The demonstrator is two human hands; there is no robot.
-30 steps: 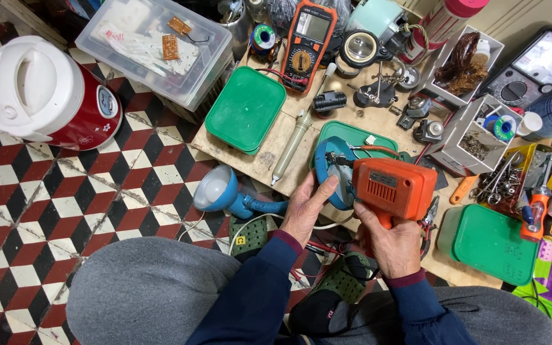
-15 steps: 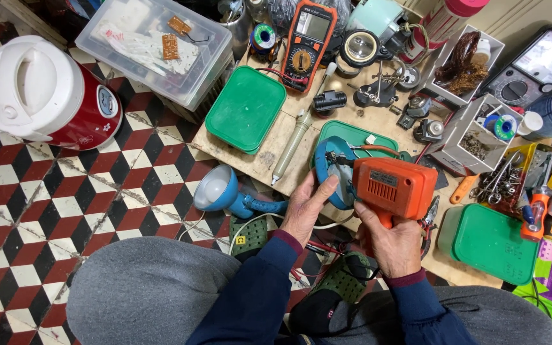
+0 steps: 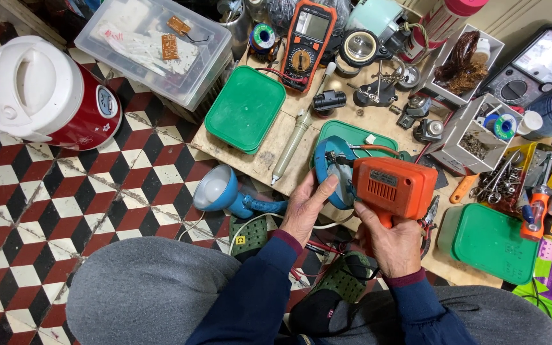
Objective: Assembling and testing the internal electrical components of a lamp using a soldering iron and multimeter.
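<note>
Right hand (image 3: 396,246) is wrapped around the grip of the orange soldering gun (image 3: 394,187), holding it just above the near edge of the wooden board (image 3: 276,144). Left hand (image 3: 306,206) is clamped on a blue part (image 3: 331,172) pressed against the gun's nose, thumb on its front; hands sit close but apart. Nearby: blue desk lamp (image 3: 225,191) on the tiled floor to the left, green lid (image 3: 245,108) and a multimeter (image 3: 308,38) further back.
</note>
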